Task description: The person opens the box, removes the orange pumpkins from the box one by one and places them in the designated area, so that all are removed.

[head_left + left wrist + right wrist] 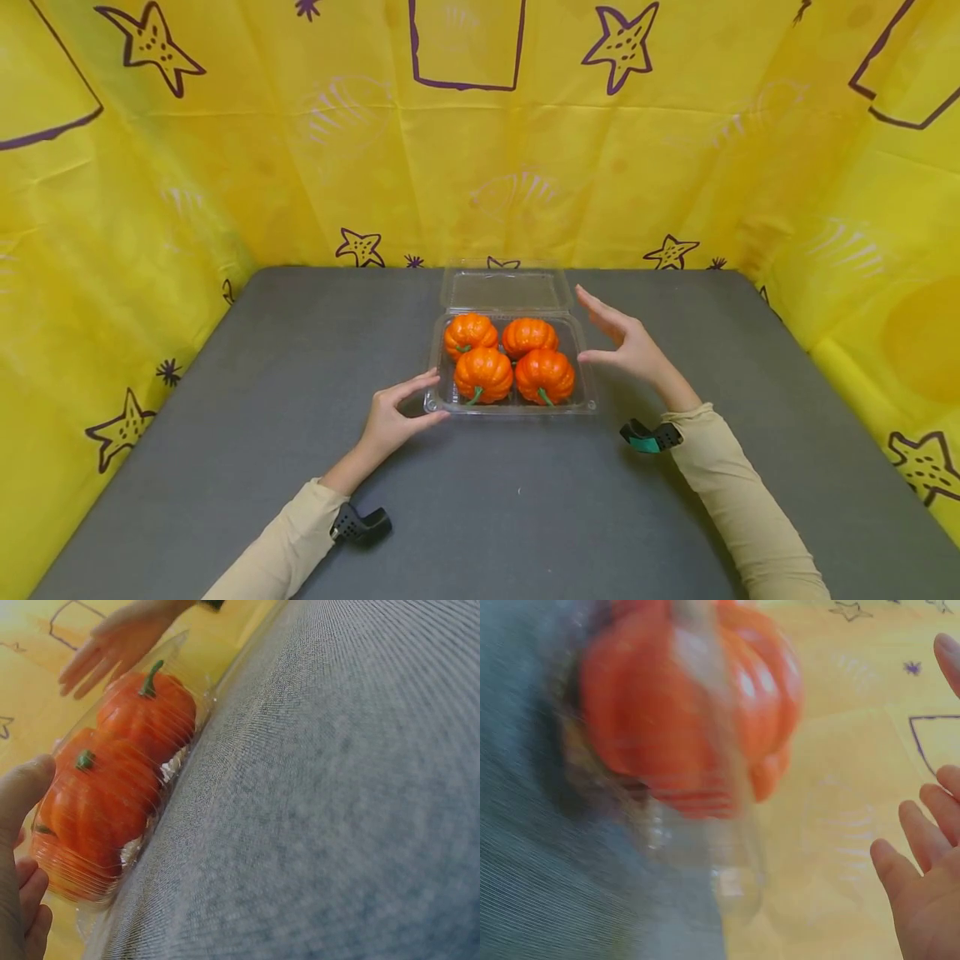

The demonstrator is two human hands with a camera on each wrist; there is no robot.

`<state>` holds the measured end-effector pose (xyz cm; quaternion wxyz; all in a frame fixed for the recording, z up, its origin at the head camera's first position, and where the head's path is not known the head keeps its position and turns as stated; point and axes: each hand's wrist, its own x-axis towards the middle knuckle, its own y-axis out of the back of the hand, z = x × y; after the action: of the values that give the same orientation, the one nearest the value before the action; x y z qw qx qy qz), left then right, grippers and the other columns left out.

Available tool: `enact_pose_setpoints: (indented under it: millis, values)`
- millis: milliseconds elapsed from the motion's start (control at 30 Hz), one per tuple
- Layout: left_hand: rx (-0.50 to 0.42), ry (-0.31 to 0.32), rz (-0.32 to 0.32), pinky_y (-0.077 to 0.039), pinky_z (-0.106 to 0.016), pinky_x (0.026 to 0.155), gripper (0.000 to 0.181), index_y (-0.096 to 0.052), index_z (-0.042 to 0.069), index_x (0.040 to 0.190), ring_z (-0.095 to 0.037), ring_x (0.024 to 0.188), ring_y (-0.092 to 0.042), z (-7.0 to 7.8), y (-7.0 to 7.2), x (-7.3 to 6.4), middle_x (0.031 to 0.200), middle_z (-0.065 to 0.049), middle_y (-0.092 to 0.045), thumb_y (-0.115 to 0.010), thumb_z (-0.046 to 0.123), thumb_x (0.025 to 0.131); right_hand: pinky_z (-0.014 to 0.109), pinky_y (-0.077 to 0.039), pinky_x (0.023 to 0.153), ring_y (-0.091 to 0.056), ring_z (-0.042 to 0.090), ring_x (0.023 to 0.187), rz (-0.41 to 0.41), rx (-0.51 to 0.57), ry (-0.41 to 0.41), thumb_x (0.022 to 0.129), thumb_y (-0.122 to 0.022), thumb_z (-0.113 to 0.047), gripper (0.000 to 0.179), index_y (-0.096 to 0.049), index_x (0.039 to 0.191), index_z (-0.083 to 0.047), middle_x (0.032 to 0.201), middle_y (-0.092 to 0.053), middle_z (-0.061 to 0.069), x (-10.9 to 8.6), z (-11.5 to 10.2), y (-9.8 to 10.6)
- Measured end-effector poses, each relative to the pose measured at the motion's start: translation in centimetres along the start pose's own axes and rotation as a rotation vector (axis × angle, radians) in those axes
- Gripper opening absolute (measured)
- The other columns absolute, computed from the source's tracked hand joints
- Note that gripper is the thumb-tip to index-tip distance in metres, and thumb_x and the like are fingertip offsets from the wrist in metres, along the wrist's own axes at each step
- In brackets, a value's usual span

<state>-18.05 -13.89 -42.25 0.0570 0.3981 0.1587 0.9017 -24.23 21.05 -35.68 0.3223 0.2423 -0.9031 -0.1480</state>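
Starting at far left with yellow cloth [52, 292], printed with dark-outlined stars, then straight onto the grey bench [300, 350]. Next along, a beige sleeve [277, 550] with a black wrist mount [367, 525] at its cuff. And now to the left hand [392, 419], thumb and fingers spread in a wide C at the near left corner of the transparent container [517, 409]. Touching or just beside? Impossible to tell. Finding that container on the farther part of the bench, roughly midway across, with its lid [506, 290] tipped back at the rear.

Peering inside: on the left, a rear-left pumpkin [471, 332] behind a front-left pumpkin [483, 373]; on the right, a rear-right pumpkin [529, 335] behind a front-right pumpkin [545, 375]. All orange, with green stems plain on both front ones. Over to the right hand [630, 343], fingers and thumb spread too, just beside the container and, from the right wrist, visibly apart from it. Ending with a black-and-green wrist mount [651, 436], another beige sleeve [750, 500] and more yellow cloth.
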Motion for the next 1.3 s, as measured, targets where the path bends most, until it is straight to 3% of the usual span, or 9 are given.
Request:
enact_pose_setpoints:
  millis: [100, 267, 633, 900, 1133, 1300]
  values:
    - [-0.004, -0.001, 0.003, -0.041, -0.024, 0.088, 0.048, -0.063, -0.010, 0.097, -0.038, 0.093, -0.058, 0.0, 0.0, 0.1, 0.100, -0.028, -0.059, -0.081, -0.009, 0.052, 0.031, -0.024, 0.101, -0.021, 0.026, 0.130, -0.001, 0.024, 0.029, 0.065, -0.069, 0.018, 0.082, -0.027, 0.135, 0.008, 0.141, -0.021, 0.024, -1.2, 0.9, -0.6]
    - [-0.002, -0.010, -0.006, -0.041, -0.026, 0.087, 0.048, -0.064, -0.009, 0.097, -0.038, 0.093, -0.058, 0.0, -0.1, -0.1, 0.099, -0.028, -0.059, -0.081, -0.009, 0.052, 0.033, -0.023, 0.101, -0.021, 0.027, 0.130, -0.025, 0.047, -0.005, 0.064, -0.070, 0.017, 0.082, -0.028, 0.135, 0.009, 0.141, -0.022, 0.024, -2.2, 1.2, -1.6]
    - [-0.008, -0.011, -0.006, -0.041, -0.025, 0.088, 0.048, -0.063, -0.009, 0.097, -0.037, 0.094, -0.058, -0.2, 0.1, 0.0, 0.100, -0.027, -0.059, -0.081, -0.009, 0.053, 0.025, -0.027, 0.099, -0.031, 0.030, 0.125, -0.116, -0.006, -0.082, 0.066, -0.074, 0.010, 0.073, -0.034, 0.126, 0.018, 0.136, -0.027, 0.029, -1.8, -0.9, -3.2]
    - [-0.011, -0.023, -0.005, -0.041, -0.025, 0.088, 0.048, -0.063, -0.009, 0.097, -0.038, 0.094, -0.057, -0.3, 0.0, 0.0, 0.099, -0.028, -0.059, -0.081, -0.008, 0.053, 0.021, -0.028, 0.098, -0.032, 0.023, 0.125, -0.132, -0.041, -0.026, 0.064, -0.074, 0.012, 0.068, -0.039, 0.122, 0.020, 0.128, -0.034, 0.034, -1.8, -0.8, -3.6]
    - [-0.012, -0.014, -0.007, -0.041, -0.026, 0.088, 0.047, -0.063, -0.009, 0.097, -0.038, 0.094, -0.057, -0.2, -0.1, 0.0, 0.099, -0.028, -0.059, -0.081, -0.008, 0.053, 0.023, -0.029, 0.098, -0.036, 0.034, 0.121, -0.182, -0.102, 0.038, 0.066, -0.072, 0.010, 0.054, -0.050, 0.116, 0.015, 0.125, -0.041, 0.031, -1.7, -0.8, -3.6]
    - [-0.011, -0.009, -0.011, -0.041, -0.026, 0.088, 0.047, -0.063, -0.009, 0.097, -0.037, 0.095, -0.057, -0.2, 0.0, 0.0, 0.100, -0.028, -0.059, -0.081, -0.008, 0.053, 0.021, -0.027, 0.098, -0.035, 0.035, 0.121, -0.224, -0.167, 0.027, 0.068, -0.073, 0.006, 0.058, -0.048, 0.120, 0.013, 0.127, -0.040, 0.028, -1.8, -0.4, -3.5]
